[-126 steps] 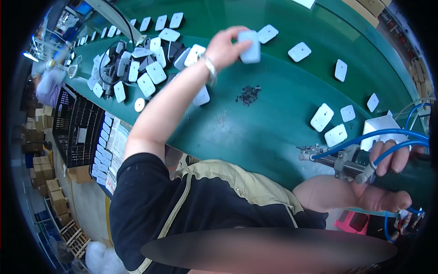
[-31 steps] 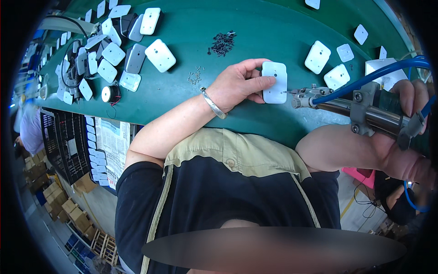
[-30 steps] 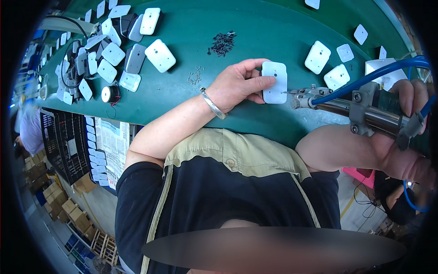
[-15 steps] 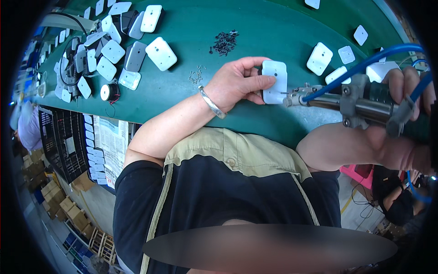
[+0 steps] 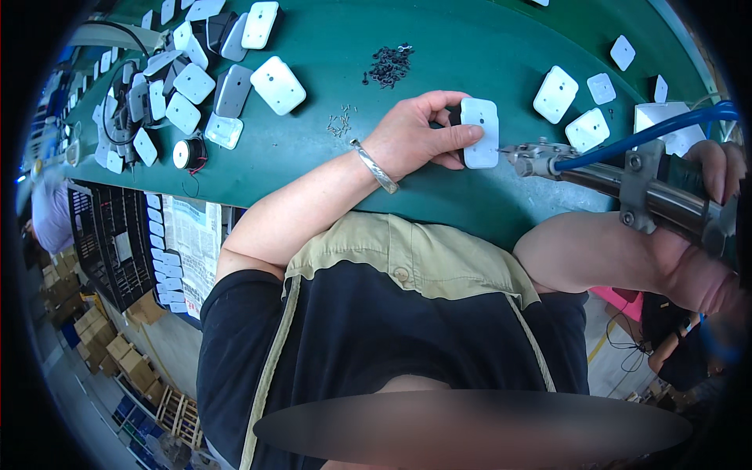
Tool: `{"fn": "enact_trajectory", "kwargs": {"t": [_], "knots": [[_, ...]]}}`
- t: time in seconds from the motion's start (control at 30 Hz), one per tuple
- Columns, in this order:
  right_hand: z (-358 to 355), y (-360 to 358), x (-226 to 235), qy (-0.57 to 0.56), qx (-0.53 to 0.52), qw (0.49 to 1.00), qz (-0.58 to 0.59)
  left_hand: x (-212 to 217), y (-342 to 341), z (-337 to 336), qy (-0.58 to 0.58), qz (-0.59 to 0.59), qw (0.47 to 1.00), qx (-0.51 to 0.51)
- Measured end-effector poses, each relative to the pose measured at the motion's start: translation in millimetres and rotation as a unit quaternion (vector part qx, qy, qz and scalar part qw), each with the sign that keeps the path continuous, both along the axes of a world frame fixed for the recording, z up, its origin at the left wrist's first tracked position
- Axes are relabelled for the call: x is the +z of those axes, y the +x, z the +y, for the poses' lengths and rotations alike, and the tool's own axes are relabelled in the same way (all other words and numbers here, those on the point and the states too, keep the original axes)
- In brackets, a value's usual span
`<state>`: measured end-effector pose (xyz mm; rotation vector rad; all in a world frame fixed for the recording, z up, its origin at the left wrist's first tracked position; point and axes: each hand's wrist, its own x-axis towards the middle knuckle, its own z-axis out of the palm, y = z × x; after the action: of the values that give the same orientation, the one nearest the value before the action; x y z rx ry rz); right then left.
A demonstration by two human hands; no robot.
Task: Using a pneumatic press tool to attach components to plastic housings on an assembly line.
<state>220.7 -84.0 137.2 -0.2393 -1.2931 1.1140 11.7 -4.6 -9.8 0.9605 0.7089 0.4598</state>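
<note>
Over the green table, my left hand (image 5: pixel 423 135) is closed round a small block with a white rounded face plate (image 5: pixel 484 145). The thumb presses on the plate, which has small holes, and the fingers hold its dark body behind. At the right, my right hand (image 5: pixel 719 168) is wrapped round an air screwdriver (image 5: pixel 591 175) with a metal barrel; part of this hand is cut off by the dark rim. A blue air hose (image 5: pixel 642 135) runs along the tool. Its tip points left, just beside the plate's right edge; whether they touch I cannot tell.
Beyond my left hand lie a pile of black screws (image 5: pixel 388 66) and scattered small silver screws (image 5: pixel 340 122). Similar white-faced blocks (image 5: pixel 278 86) crowd the left; more plates and blocks (image 5: pixel 556 94) lie at right. A round coil with red wires (image 5: pixel 188 154) sits near the left edge, above a black crate (image 5: pixel 110 243).
The screwdriver's tip has shifted right and away from me, from over the plate's lower edge to beside it. The block in my left hand has moved slightly right.
</note>
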Motion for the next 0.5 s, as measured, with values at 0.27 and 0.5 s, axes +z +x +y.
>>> {"fn": "enact_trajectory", "kwargs": {"t": [0.27, 0.5], "knots": [[0.8, 1.2, -1.5, -0.010, 0.014, 1.000, -0.006, 3.8, 1.9, -1.5, -0.024, 0.000, 0.999, -0.033], [2.4, -3.1, -0.6, -0.013, 0.023, 1.000, -0.013, 4.3, 2.7, -2.7, -0.040, -0.028, 0.998, -0.034]]}}
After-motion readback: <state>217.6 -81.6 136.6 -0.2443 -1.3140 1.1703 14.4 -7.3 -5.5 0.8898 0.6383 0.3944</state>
